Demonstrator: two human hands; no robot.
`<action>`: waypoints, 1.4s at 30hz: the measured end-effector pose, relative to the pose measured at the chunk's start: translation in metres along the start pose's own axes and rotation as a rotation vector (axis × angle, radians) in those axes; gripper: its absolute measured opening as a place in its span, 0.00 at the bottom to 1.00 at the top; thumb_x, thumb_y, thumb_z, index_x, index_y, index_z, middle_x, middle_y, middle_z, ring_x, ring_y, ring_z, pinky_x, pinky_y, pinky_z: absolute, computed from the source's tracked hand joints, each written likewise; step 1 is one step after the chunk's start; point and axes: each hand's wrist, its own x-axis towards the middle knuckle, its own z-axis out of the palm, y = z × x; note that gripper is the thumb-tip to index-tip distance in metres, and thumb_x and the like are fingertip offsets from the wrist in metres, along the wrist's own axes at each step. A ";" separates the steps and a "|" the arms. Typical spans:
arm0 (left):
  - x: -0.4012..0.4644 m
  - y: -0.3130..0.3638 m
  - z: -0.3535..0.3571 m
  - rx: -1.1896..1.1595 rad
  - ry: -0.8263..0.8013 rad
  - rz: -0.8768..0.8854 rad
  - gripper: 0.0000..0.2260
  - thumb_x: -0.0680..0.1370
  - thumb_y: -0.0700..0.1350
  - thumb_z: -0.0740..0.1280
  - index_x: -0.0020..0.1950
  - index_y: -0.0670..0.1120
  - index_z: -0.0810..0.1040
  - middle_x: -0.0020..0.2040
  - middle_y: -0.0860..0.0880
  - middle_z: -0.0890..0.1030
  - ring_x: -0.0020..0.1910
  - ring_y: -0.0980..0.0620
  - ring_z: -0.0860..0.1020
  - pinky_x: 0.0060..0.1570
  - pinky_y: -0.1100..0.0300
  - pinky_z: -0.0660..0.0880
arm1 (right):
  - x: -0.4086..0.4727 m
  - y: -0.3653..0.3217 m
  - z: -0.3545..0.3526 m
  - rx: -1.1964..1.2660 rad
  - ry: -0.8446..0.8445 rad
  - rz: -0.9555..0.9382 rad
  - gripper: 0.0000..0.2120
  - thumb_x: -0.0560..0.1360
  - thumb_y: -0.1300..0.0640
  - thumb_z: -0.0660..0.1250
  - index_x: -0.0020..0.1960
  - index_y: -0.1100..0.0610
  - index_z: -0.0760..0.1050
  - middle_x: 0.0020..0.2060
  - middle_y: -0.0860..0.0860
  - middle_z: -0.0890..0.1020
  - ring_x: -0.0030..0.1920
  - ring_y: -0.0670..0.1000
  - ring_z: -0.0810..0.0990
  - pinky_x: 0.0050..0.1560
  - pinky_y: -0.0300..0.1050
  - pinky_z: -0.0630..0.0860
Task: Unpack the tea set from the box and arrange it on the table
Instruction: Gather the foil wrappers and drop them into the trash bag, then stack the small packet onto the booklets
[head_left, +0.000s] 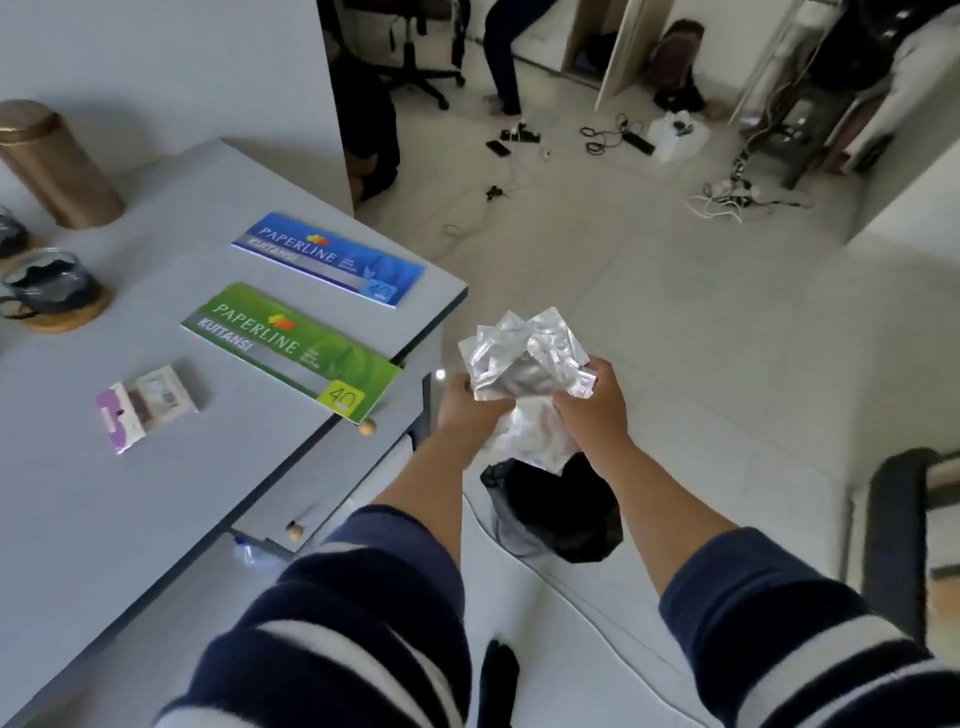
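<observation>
Both hands hold a crumpled wad of silvery plastic wrapping (524, 364) out over the floor, to the right of the grey table (156, 493). My left hand (470, 410) grips its lower left side and my right hand (592, 405) grips its right side. Directly below the wad is a bin lined with a black bag (561, 514). On the table's far left stands a dark glass cup (49, 283) on a round wooden coaster (72, 317), with a second cup (10, 234) cut off at the edge. A gold cylindrical canister (57, 166) stands behind them.
A blue receipt pad (332, 257) and a green one (296, 348) lie near the table's right edge, with a small purple-and-white packet (145, 410) closer in. Desk drawers with wooden knobs (367, 427) face me. Cables, power strips, a chair and a person's legs (504, 57) occupy the far floor.
</observation>
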 end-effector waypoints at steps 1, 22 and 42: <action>0.009 -0.003 0.016 -0.016 -0.025 -0.014 0.27 0.71 0.41 0.74 0.66 0.41 0.68 0.56 0.42 0.78 0.47 0.45 0.79 0.46 0.49 0.79 | 0.011 0.011 -0.010 0.001 0.007 0.029 0.27 0.71 0.59 0.68 0.68 0.50 0.66 0.59 0.53 0.78 0.53 0.53 0.79 0.45 0.41 0.73; 0.085 0.005 0.061 0.758 0.008 -0.010 0.41 0.75 0.46 0.69 0.79 0.49 0.47 0.78 0.48 0.55 0.76 0.44 0.58 0.67 0.43 0.70 | 0.123 0.029 -0.029 -0.655 -0.284 0.116 0.32 0.74 0.51 0.63 0.75 0.47 0.57 0.69 0.52 0.70 0.73 0.58 0.61 0.73 0.56 0.56; -0.004 0.016 -0.210 0.630 0.739 -0.089 0.23 0.80 0.42 0.62 0.75 0.46 0.64 0.74 0.43 0.65 0.73 0.43 0.63 0.72 0.51 0.60 | 0.012 -0.130 0.192 -0.831 -0.716 -0.577 0.28 0.75 0.48 0.65 0.72 0.50 0.61 0.67 0.56 0.67 0.67 0.59 0.65 0.64 0.55 0.69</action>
